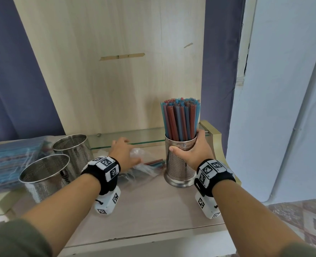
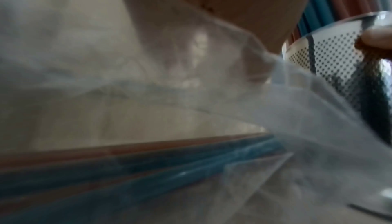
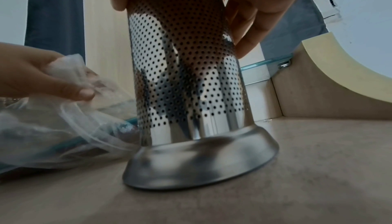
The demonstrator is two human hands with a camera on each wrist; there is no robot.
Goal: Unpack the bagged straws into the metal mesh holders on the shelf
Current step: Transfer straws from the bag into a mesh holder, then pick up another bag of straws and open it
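A perforated metal holder (image 1: pixel 179 169) stands upright on the shelf top, packed with red and blue straws (image 1: pixel 181 119). My right hand (image 1: pixel 188 153) grips its upper wall, thumb on the left side; in the right wrist view the fingers wrap the holder (image 3: pixel 186 76) from above. To its left, my left hand (image 1: pixel 123 153) pinches a crumpled clear plastic bag (image 1: pixel 146 167) that lies on the shelf. A few straws (image 1: pixel 156 162) remain inside it. The left wrist view looks through the bag (image 2: pixel 297 110) at those straws (image 2: pixel 148 169). The pinching left hand (image 3: pixel 42 76) also shows in the right wrist view.
Two empty mesh holders (image 1: pixel 71 145) (image 1: pixel 44 169) stand at the left. Behind them lies a stack of sealed straw bags (image 1: pixel 8 160). A low glass shelf (image 1: pixel 144 136) runs along the wooden back panel. A curved side panel (image 1: pixel 214 138) bounds the right end.
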